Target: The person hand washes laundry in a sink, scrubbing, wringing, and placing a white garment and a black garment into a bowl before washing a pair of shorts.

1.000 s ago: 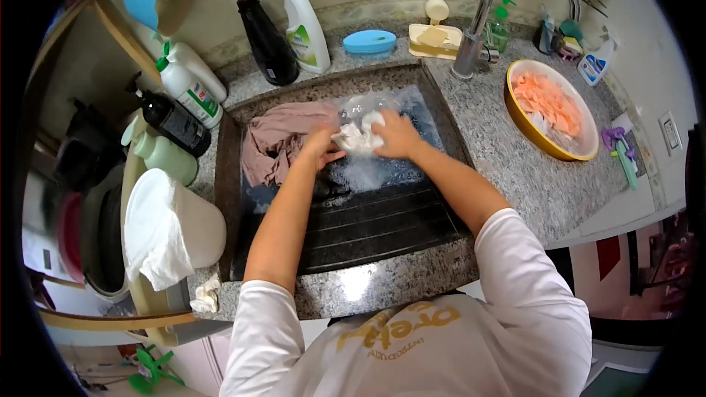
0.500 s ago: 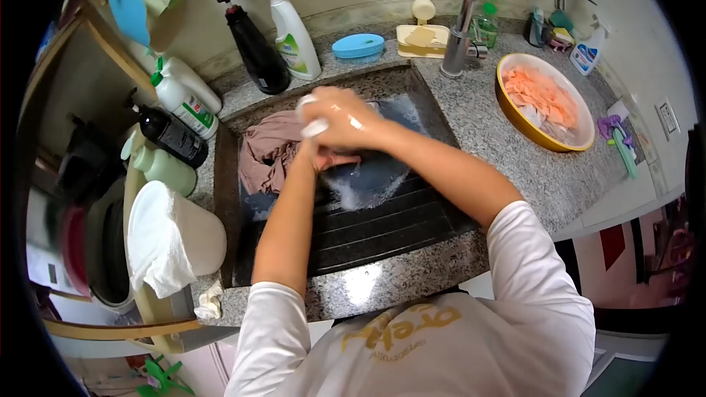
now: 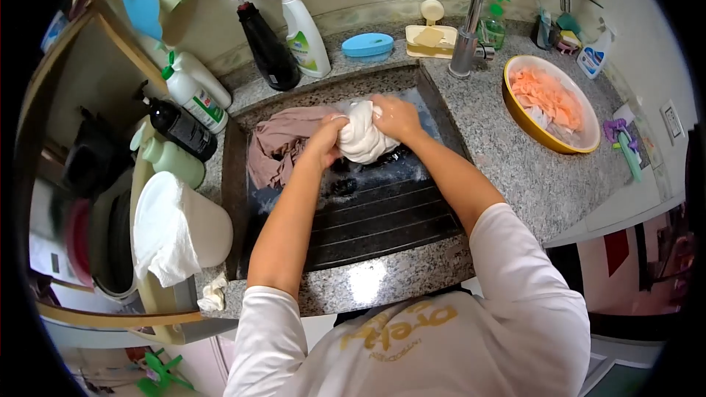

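Note:
A bunched, twisted white cloth (image 3: 363,134) is held between both hands over the stone sink (image 3: 353,231). My left hand (image 3: 326,138) grips its left side, with the thumb on top. Fingers of my right hand (image 3: 397,117) are closed on its upper right side. Just left of my left hand, a wet mauve cloth (image 3: 279,145) lies crumpled in the sink. Soapy water (image 3: 430,114) shows behind and beside the white cloth. The ridged dark slope of the sink lies nearer my body.
Bottles (image 3: 265,48) and a blue brush (image 3: 368,45) line the back ledge, beside a soap dish (image 3: 434,48) and the faucet (image 3: 465,51). A yellow basin (image 3: 526,121) with orange cloth stands right; a white bucket (image 3: 209,228) stands left.
My hands have gone from overlapping to either side of the white cloth, which now shows as a larger twisted bundle. The mauve cloth stays at the left.

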Tool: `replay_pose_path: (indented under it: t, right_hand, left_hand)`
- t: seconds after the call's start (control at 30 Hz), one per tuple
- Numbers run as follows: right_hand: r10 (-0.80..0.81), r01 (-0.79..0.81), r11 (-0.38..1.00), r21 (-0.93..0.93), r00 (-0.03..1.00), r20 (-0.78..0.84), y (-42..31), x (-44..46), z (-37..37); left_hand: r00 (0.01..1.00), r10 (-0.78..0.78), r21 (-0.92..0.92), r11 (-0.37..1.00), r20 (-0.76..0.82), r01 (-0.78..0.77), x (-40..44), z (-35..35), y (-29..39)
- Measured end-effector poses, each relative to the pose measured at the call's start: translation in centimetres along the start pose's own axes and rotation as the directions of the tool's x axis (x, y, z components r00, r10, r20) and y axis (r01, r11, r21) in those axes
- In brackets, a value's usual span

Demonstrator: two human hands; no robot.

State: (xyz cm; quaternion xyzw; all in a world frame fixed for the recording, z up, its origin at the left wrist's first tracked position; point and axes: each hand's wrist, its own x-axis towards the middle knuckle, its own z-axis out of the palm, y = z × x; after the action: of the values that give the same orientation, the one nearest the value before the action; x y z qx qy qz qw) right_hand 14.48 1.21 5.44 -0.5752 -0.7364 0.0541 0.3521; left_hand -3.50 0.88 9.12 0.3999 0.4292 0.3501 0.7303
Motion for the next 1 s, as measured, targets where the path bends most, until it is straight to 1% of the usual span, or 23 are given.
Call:
replay_pose_path:
  t: [0.07,0.1,0.13,0.17,0.2,0.23,0.27,0.33,0.37,0.4,0.43,0.47,0.53,0.57,0.6,0.67,0.7,0.73,0.77,0.8,0.87,0.93,1.0]
  right_hand:
    - [0.009,-0.023,0.988,-0.152,0.996,-0.090,0.9,0.0,-0.7]
    - [-0.046,0.036,0.991,-0.127,0.996,-0.081,1.5,0.0,-0.8]
    - [-0.044,0.034,0.991,-0.127,0.996,-0.076,1.9,-0.2,-0.3]
    - [-0.128,0.120,0.972,-0.204,0.991,-0.028,2.2,-0.5,0.2]
    - [-0.208,0.207,0.939,-0.275,0.978,0.024,2.3,-0.9,0.7]
    - [-0.141,0.198,0.918,-0.345,0.973,0.183,2.6,-1.7,1.9]
    - [-0.145,0.200,0.917,-0.344,0.973,0.179,3.3,-2.8,3.2]
    - [-0.295,0.326,0.898,-0.296,0.945,0.143,3.9,-3.7,4.1]
    - [-0.303,0.331,0.896,-0.296,0.943,0.139,4.3,-2.8,4.7]
    - [0.030,0.039,0.964,-0.263,0.967,0.254,1.8,-1.3,2.8]
    - [0.348,-0.262,0.928,-0.265,0.862,0.368,0.4,-0.1,1.7]
    - [0.348,-0.262,0.928,-0.264,0.862,0.368,1.9,1.0,2.7]
    - [-0.015,0.055,0.995,-0.088,0.912,0.410,3.7,2.5,4.7]
    - [-0.064,0.095,0.994,-0.056,0.912,0.405,3.3,3.1,4.3]
    - [-0.109,0.129,0.991,-0.024,0.909,0.401,-0.2,3.9,1.4]
    - [-0.311,0.307,0.950,0.065,0.897,0.314,-6.1,4.2,-2.9]
    - [-0.442,0.427,0.897,0.115,0.876,0.193,-8.5,3.7,-3.8]
    - [-0.559,0.547,0.824,0.144,0.827,0.060,-10.5,3.2,-4.2]
    - [-0.642,0.639,0.760,0.118,0.767,-0.015,-12.5,2.2,-4.7]
    - [-0.719,0.724,0.685,0.082,0.690,-0.084,-13.9,1.2,-4.7]
    - [-0.779,0.786,0.616,0.048,0.617,-0.112,-14.7,-0.5,-3.1]
    - [-0.791,0.795,0.602,0.075,0.606,-0.078,-13.5,-0.7,-1.7]
    - [-0.701,0.733,0.680,-0.027,0.639,-0.318,-11.0,0.6,-1.1]
  left_hand:
    - [0.980,-0.064,0.195,0.976,-0.190,0.102,-0.5,-0.9,0.1]
    - [0.979,-0.065,0.194,0.976,-0.191,0.103,-0.4,-1.6,-0.1]
    - [0.969,-0.147,0.151,0.972,-0.199,0.179,-0.3,-2.4,-0.4]
    - [0.952,-0.228,0.108,0.961,-0.203,0.253,-0.1,-3.0,-0.8]
    - [0.952,-0.230,0.107,0.961,-0.203,0.255,0.1,-3.0,-1.2]
    - [0.960,-0.200,0.131,0.965,-0.196,0.228,0.3,-2.9,-1.6]
    - [0.968,-0.166,0.157,0.968,-0.189,0.197,0.6,-2.9,-1.6]
    - [0.974,-0.191,0.168,0.963,-0.120,0.209,0.9,-3.1,-1.6]
    - [0.978,-0.175,0.149,0.970,-0.115,0.191,1.1,-3.1,-1.7]
    - [0.980,-0.167,0.128,0.975,-0.112,0.181,0.9,-3.0,-1.9]
    - [0.979,-0.169,0.129,0.975,-0.116,0.183,0.8,-3.1,-1.9]
    - [0.983,-0.152,0.085,0.983,-0.099,0.161,0.9,-3.1,-2.0]
    - [0.986,-0.144,0.050,0.988,-0.087,0.149,0.4,-3.1,-1.9]
    - [0.977,-0.205,-0.083,0.976,-0.060,0.200,0.4,-2.7,-1.6]
    - [0.963,-0.267,-0.214,0.943,-0.025,0.256,0.1,-2.1,-1.3]
    - [0.964,-0.266,-0.328,0.912,-0.016,0.246,0.0,-0.5,-0.4]
    - [0.974,-0.215,-0.401,0.889,0.066,0.223,1.5,-1.4,-1.3]
    - [0.942,-0.077,-0.350,0.916,0.327,0.197,3.8,-3.2,-2.7]
    - [0.920,0.031,-0.347,0.931,0.392,0.116,4.2,-3.6,-2.7]
    - [0.929,0.094,-0.361,0.931,0.359,0.045,3.8,-3.2,-2.1]
    - [0.923,0.190,-0.389,0.920,0.334,-0.048,2.7,-2.9,-1.8]
    - [0.927,0.237,-0.411,0.906,0.291,-0.103,2.2,-2.4,-2.1]
    - [0.945,0.245,-0.427,0.894,0.216,-0.134,2.5,-1.6,-2.5]
